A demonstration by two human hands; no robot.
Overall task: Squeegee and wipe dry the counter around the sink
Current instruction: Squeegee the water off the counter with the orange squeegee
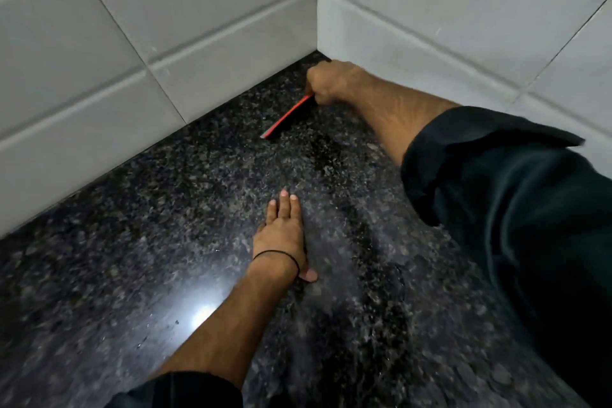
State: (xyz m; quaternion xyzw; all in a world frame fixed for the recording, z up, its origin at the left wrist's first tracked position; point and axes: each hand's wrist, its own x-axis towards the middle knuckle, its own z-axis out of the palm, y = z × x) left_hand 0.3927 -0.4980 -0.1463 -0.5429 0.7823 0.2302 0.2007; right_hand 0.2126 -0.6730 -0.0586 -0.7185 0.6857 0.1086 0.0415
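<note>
A dark speckled granite counter (139, 275) fills the lower view and runs into a tiled corner. My right hand (331, 81) reaches into that corner, shut on a red and black squeegee (287, 116) whose blade rests on the stone and points down-left. Its handle is hidden inside my fist. My left hand (281, 235) lies flat on the counter in the middle, fingers together and pointing toward the corner, holding nothing. A thin black band circles that wrist. Wet streaks show on the stone between the two hands. No sink is in view.
White wall tiles (165, 26) rise on the left and the right wall (447, 10), meeting at the corner just behind my right hand. A bright light reflection (202, 311) sits on the counter beside my left forearm. Dark sleeves cover both arms.
</note>
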